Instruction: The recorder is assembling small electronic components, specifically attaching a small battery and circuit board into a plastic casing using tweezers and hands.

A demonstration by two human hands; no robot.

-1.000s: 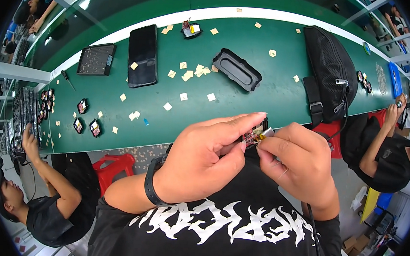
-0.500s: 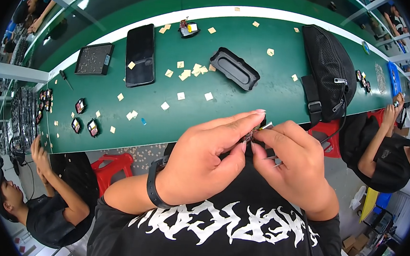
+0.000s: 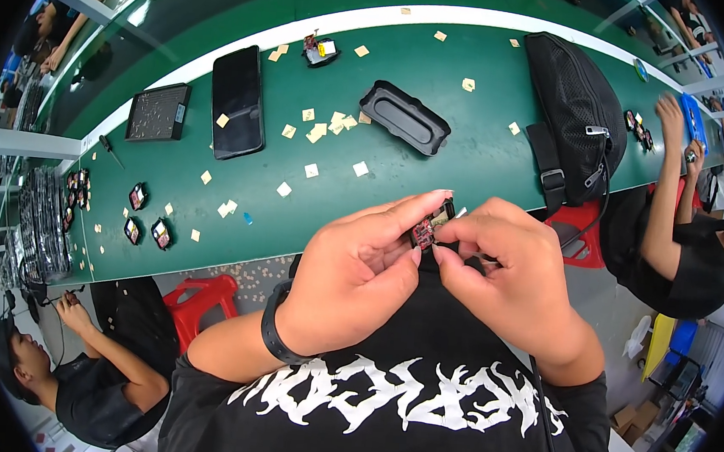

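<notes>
Above my lap, at the table's near edge, my left hand point(image 3: 354, 268) is closed around a small black-cased electronic module point(image 3: 427, 234) with a red circuit board showing. My right hand point(image 3: 508, 259) pinches the module's right side with thumb and forefinger. A pale strip sticks up beside the right fingertips. Something thin and dark shows under the curled right fingers, too hidden to name. Across the table lie similar modules, one of them a black half-case point(image 3: 320, 51) with a yellow-and-white part. An oblong black tray point(image 3: 406, 117) lies ahead of my hands.
On the green table point(image 3: 312, 214) are a black phone point(image 3: 239, 102), a dark box of small bits point(image 3: 157, 112), a screwdriver point(image 3: 111, 150) and scattered cream paper squares point(image 3: 336, 122). A black bag point(image 3: 570, 115) lies right. Co-workers sit left and right, near red stools point(image 3: 199, 302).
My hands have tilted the module, so its red board now shows more. The metal tips seen below my right fingers have dropped from sight. The right co-worker's arm has reached over the table.
</notes>
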